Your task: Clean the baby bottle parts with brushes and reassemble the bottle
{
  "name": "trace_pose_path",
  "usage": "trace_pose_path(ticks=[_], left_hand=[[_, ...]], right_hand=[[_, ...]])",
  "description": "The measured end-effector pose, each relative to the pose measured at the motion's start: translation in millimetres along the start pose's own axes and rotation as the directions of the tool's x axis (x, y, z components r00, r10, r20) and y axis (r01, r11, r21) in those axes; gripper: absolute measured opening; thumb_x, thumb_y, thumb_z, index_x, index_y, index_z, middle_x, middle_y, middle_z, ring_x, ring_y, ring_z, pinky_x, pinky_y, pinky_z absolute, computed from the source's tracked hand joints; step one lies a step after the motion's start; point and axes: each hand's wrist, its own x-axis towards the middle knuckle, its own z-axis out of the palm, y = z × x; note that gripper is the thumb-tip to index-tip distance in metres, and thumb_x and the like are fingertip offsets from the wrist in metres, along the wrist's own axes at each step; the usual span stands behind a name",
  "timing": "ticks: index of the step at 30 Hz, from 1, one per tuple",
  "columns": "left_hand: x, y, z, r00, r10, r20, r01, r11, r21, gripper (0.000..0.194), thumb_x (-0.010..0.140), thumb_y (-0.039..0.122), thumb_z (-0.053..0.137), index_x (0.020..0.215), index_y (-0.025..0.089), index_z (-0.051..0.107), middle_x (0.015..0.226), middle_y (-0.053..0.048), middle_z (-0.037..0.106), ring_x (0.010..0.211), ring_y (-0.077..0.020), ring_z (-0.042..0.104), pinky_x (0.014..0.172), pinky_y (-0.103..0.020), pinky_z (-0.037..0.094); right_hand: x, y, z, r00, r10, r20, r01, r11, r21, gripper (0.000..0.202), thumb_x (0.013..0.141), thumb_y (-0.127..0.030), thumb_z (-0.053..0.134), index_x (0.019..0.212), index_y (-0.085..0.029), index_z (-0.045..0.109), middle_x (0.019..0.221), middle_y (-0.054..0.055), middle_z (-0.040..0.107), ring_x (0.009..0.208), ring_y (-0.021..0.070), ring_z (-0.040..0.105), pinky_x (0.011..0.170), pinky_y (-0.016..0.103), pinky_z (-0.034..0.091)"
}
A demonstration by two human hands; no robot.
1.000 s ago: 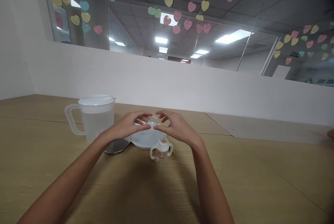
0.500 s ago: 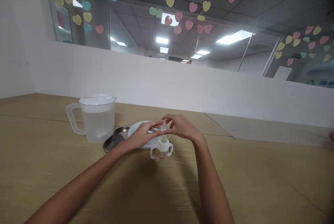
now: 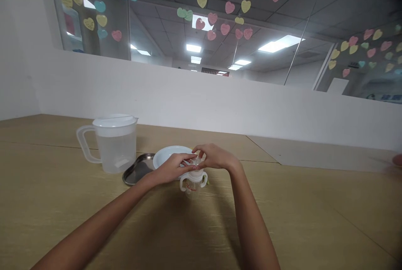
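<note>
A small clear baby bottle (image 3: 193, 187) with a white collar and two white side handles stands upright on the table. My left hand (image 3: 176, 166) and my right hand (image 3: 213, 157) meet over its top, fingers closed round a clear dome-shaped cap (image 3: 197, 162). The cap sits at the collar, partly covered by my fingertips. Just behind my left hand lies a white plate (image 3: 165, 154). To its left is a kidney-shaped metal tray (image 3: 138, 170).
On the left of the table (image 3: 298, 219) stands a lidded translucent jug (image 3: 116, 146) with its handle to the left. A white wall (image 3: 194, 98) runs behind the table. At the far right edge, part of another person's hand (image 3: 397, 160) shows, blurred.
Both my hands have moved down with the clear cap, from above the bottle onto its collar. The view has shifted slightly.
</note>
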Motion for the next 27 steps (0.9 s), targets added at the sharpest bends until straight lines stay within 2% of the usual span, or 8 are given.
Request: trace_pose_path(ticks=[8,16,22,27], left_hand=[[2.2,-9.5,2.1,0.999,-0.043,0.009,0.044,0.991,-0.125,0.045,0.075,0.042,0.063,0.113,0.018,0.060,0.114,-0.007,0.065,0.103,-0.0227,0.060,0.087,-0.030,0.047],[4.4,-13.8,2.5,0.998,-0.050,0.040,0.057,0.971,-0.231,0.047,0.073,0.042,0.065,0.111,0.016,0.058,0.116,-0.010,0.062,0.104,-0.0244,0.060,0.086,-0.034,0.050],[2.9,-12.2,3.0,0.998,-0.044,0.048,0.052,0.984,-0.169,0.048,0.077,0.046,0.060,0.115,0.016,0.055,0.120,-0.010,0.060,0.106,-0.0244,0.059,0.086,-0.034,0.050],[1.9,-11.4,2.0,0.998,-0.040,0.048,0.045,0.993,-0.108,0.050,0.078,0.048,0.058,0.116,0.017,0.054,0.121,-0.009,0.059,0.110,-0.0239,0.056,0.088,-0.033,0.048]], right_hand=[[-0.4,-15.3,-0.5,1.000,0.027,0.009,-0.026,0.997,-0.078,0.049,0.065,-0.023,0.071,0.112,-0.017,0.060,0.098,0.007,0.065,0.088,0.0182,0.060,0.071,0.026,0.042],[1.7,-11.2,-0.2,0.997,0.071,0.028,-0.070,0.997,-0.040,0.054,0.062,-0.027,0.075,0.113,-0.017,0.060,0.098,0.007,0.065,0.085,0.0178,0.060,0.069,0.025,0.043],[0.3,-16.5,-3.1,0.987,0.151,0.051,-0.150,0.988,-0.035,0.055,0.061,-0.024,0.075,0.114,-0.017,0.060,0.101,0.008,0.065,0.086,0.0181,0.061,0.067,0.024,0.043],[2.1,-16.7,-4.5,0.983,0.168,0.073,-0.166,0.985,-0.039,0.057,0.060,-0.024,0.075,0.114,-0.016,0.059,0.102,0.009,0.065,0.089,0.0190,0.061,0.065,0.023,0.044]])
